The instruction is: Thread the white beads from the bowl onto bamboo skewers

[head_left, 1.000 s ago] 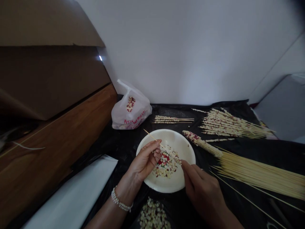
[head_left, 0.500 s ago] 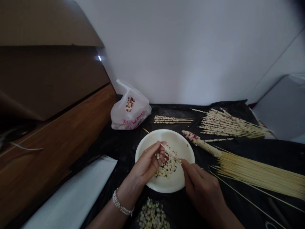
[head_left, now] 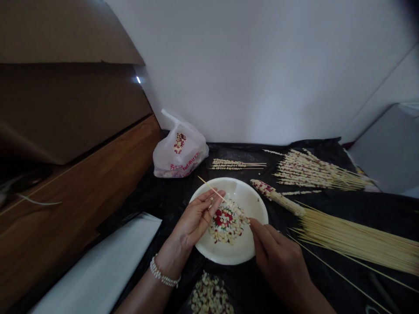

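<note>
A white bowl of pale and red corn kernels sits on the black sheet in front of me. My left hand hovers over the bowl's left edge, its fingers pinched on a thin bamboo skewer that points up and left. My right hand rests at the bowl's lower right rim, fingers drawn together at the skewer's near end among the kernels. A bead bracelet circles my left wrist.
A bundle of bare skewers lies at right, a corn cob beside it. Filled skewers are piled behind, with a smaller set by a white plastic bag. Loose kernels lie near me. A wooden panel stands left.
My left hand's fingers slid along the skewer over the kernels and drew back slightly; a kernel pressed at its fingertips half a second ago is no longer seen. The right hand barely moved.
</note>
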A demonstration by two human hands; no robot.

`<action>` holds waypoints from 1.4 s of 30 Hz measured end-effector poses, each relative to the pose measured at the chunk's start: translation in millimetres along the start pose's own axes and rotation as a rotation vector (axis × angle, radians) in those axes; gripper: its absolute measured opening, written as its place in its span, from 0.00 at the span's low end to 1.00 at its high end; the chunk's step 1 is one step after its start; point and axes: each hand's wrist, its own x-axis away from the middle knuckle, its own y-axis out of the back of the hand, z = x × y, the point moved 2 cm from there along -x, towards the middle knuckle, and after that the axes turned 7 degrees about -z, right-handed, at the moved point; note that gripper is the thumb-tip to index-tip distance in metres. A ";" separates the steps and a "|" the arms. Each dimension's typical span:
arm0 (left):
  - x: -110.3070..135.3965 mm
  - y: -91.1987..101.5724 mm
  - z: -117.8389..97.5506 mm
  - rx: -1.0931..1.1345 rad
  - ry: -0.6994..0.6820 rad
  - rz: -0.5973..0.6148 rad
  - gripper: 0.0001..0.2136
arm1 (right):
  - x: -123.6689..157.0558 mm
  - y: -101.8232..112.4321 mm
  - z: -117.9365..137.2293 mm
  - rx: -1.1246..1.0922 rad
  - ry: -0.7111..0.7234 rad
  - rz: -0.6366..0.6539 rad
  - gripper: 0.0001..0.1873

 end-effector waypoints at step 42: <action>-4.9 14.1 -35.9 0.149 -0.294 -0.149 0.09 | -2.4 0.3 7.8 0.016 0.048 0.013 0.18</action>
